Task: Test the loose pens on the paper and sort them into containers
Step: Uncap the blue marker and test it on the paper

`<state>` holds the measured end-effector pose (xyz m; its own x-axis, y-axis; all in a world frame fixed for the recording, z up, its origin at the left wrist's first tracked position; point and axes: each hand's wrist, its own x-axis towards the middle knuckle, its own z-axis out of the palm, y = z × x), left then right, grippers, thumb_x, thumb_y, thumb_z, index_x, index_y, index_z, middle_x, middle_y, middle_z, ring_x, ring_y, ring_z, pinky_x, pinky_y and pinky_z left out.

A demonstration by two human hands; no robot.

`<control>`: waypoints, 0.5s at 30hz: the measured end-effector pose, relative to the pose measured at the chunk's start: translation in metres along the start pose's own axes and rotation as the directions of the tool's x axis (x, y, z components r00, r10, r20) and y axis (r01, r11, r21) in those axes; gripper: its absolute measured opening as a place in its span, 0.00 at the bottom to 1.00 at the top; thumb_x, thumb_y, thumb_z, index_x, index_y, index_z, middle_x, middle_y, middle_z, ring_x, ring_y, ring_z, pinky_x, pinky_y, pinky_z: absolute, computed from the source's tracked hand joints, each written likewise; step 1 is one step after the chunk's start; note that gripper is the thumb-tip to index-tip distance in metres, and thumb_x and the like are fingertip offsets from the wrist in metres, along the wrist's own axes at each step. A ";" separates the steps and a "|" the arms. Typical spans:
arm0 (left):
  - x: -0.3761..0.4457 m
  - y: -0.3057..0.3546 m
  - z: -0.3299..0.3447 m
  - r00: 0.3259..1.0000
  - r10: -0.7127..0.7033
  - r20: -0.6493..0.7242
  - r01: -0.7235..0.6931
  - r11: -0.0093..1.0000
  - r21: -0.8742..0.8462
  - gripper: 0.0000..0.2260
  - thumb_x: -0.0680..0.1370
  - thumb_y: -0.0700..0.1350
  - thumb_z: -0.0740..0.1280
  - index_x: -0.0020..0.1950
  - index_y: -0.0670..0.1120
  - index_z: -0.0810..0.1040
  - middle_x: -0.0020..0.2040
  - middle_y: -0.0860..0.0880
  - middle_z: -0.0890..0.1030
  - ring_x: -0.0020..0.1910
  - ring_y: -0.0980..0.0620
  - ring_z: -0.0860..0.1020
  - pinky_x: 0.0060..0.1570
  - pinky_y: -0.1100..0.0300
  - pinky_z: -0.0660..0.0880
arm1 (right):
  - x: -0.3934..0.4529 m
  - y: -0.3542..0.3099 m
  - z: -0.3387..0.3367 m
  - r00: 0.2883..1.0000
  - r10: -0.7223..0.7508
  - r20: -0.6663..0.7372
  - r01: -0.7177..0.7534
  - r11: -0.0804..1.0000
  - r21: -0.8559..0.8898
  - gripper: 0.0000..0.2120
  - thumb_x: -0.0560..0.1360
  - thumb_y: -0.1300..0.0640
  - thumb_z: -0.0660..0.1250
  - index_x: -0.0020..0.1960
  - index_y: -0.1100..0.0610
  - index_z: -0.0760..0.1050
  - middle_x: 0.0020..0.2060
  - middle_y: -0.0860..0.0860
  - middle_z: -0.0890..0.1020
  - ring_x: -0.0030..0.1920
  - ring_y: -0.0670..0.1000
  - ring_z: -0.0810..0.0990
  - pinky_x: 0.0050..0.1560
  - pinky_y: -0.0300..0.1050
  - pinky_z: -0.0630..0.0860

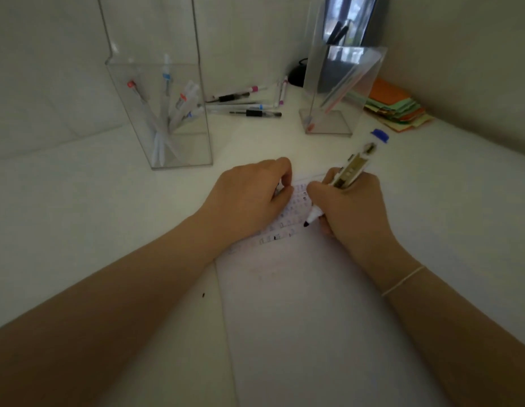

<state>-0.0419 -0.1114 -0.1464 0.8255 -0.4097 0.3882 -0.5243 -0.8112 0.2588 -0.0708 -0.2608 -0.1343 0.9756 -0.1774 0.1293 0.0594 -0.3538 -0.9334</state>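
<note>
A light, rigid white marker with a blue cap [348, 177] is pinched low on its barrel by the right hand [351, 212], its tip touching the white paper sheet [299, 304]; the left hand [249, 201], just beside this grip, is curled, its hold unclear.

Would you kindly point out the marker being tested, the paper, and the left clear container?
marker [351, 171], head view, on its patterned barrel.
paper [299, 304], head view, on its bare middle.
left clear container [196, 148], head view, on its front wall.

- I see a white table [79, 201] meeting pale walls [461, 54] at its far right corner.
- Dim, soft light; the corner looks brightest.
</note>
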 end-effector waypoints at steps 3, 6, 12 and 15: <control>0.001 0.000 0.001 1.000 -0.007 0.006 0.007 1.000 0.015 0.07 0.78 0.50 0.61 0.51 0.48 0.71 0.31 0.58 0.63 0.30 0.58 0.65 0.32 0.61 0.63 | 0.000 0.002 0.001 0.999 -0.043 -0.006 0.042 0.996 -0.079 0.12 0.69 0.62 0.68 0.30 0.63 0.70 0.22 0.57 0.74 0.22 0.47 0.68 0.24 0.36 0.66; 0.001 -0.001 0.002 1.000 -0.022 0.001 0.022 1.000 0.003 0.08 0.78 0.50 0.61 0.52 0.48 0.69 0.31 0.58 0.64 0.28 0.60 0.64 0.31 0.60 0.62 | 0.000 0.004 0.002 0.999 -0.039 0.000 0.039 0.996 -0.085 0.14 0.69 0.60 0.69 0.27 0.60 0.70 0.16 0.48 0.72 0.16 0.42 0.69 0.20 0.32 0.67; 0.000 -0.002 0.003 1.000 -0.026 -0.006 0.026 1.000 0.004 0.09 0.78 0.50 0.62 0.52 0.47 0.68 0.31 0.57 0.64 0.28 0.59 0.64 0.32 0.59 0.63 | -0.001 0.003 0.005 0.993 -0.114 -0.007 0.112 0.984 -0.141 0.15 0.70 0.61 0.68 0.28 0.58 0.67 0.18 0.47 0.71 0.18 0.43 0.69 0.22 0.32 0.68; 0.000 -0.002 0.003 0.999 -0.033 -0.013 0.033 0.999 -0.007 0.09 0.78 0.50 0.62 0.52 0.47 0.67 0.31 0.57 0.65 0.28 0.59 0.65 0.31 0.59 0.64 | -0.001 0.003 0.004 0.995 -0.096 0.010 0.096 0.985 -0.140 0.15 0.70 0.61 0.68 0.28 0.59 0.67 0.18 0.48 0.71 0.18 0.43 0.69 0.22 0.31 0.66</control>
<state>-0.0401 -0.1109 -0.1497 0.8396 -0.3774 0.3906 -0.4983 -0.8215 0.2773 -0.0709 -0.2583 -0.1386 0.9676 -0.1332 0.2147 0.1229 -0.4943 -0.8605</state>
